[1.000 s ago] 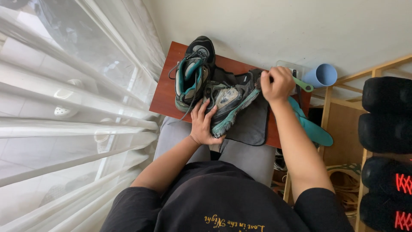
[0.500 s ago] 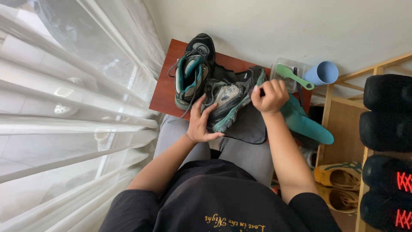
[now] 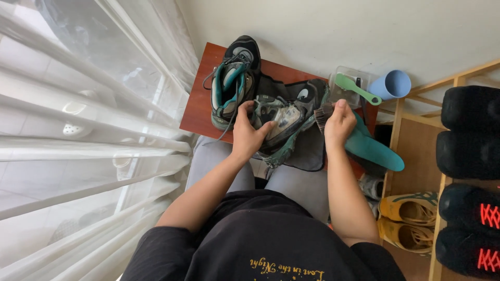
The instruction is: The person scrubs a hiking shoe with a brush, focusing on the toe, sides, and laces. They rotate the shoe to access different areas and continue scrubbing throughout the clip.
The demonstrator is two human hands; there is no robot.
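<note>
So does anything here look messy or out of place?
The sneaker under the left hand looks grimy, its pale side stained. A teal insole lies loose beside the right hand, which holds a brush. Nothing spilled.

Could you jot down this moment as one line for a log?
left hand: steadies dirty sneaker | right hand: grips brush beside it | second sneaker: on table

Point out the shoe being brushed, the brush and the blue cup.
shoe being brushed (image 3: 284, 120), head view, on its dirty side panel.
brush (image 3: 321, 115), head view, on the bristles beside the right hand.
blue cup (image 3: 391, 85), head view, on its rim.
</note>
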